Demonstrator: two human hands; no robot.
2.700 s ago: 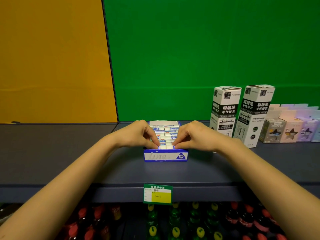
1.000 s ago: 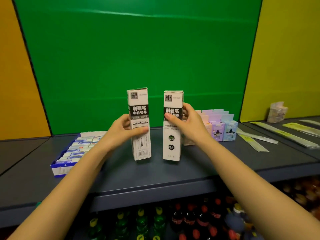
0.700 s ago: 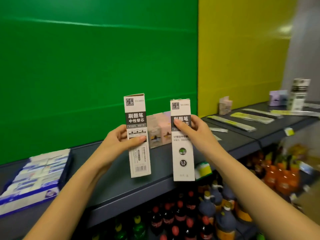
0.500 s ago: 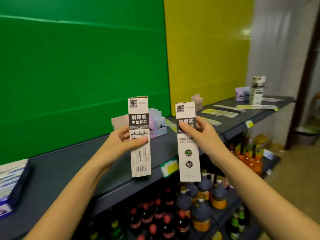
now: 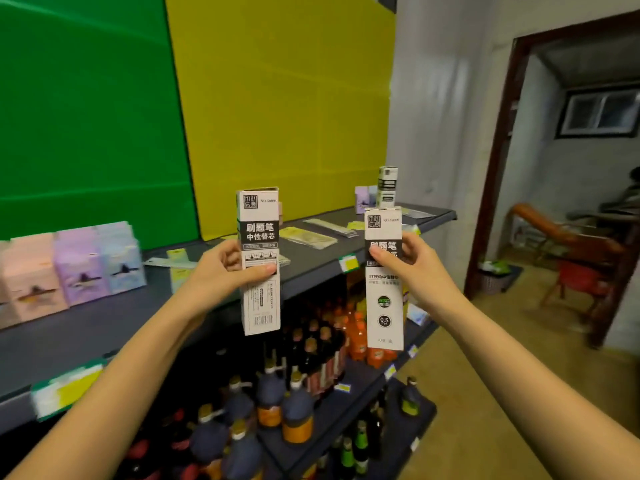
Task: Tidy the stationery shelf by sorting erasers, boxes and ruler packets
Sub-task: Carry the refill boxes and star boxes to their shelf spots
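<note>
My left hand (image 5: 221, 271) grips a tall white-and-black refill box (image 5: 259, 292) upright in the air in front of the shelf. My right hand (image 5: 412, 261) holds a second tall refill box (image 5: 384, 313) the same way, a little lower and to the right. A third matching box (image 5: 387, 185) stands at the far end of the dark shelf (image 5: 86, 334), beside small purple boxes (image 5: 363, 199). Flat ruler packets (image 5: 308, 237) lie on the shelf behind the held boxes. The eraser box is out of view.
Pink, purple and blue small boxes (image 5: 76, 268) stand in a row on the shelf at left. Lower shelves hold dark and orange bottles (image 5: 294, 393). A doorway (image 5: 561, 168) and a wooden chair (image 5: 581, 265) are at right.
Both hands left the eraser box, took one tall refill box each off the shelf and carried them rightward along the shelf. My view has swung right towards the shelf's far end.
</note>
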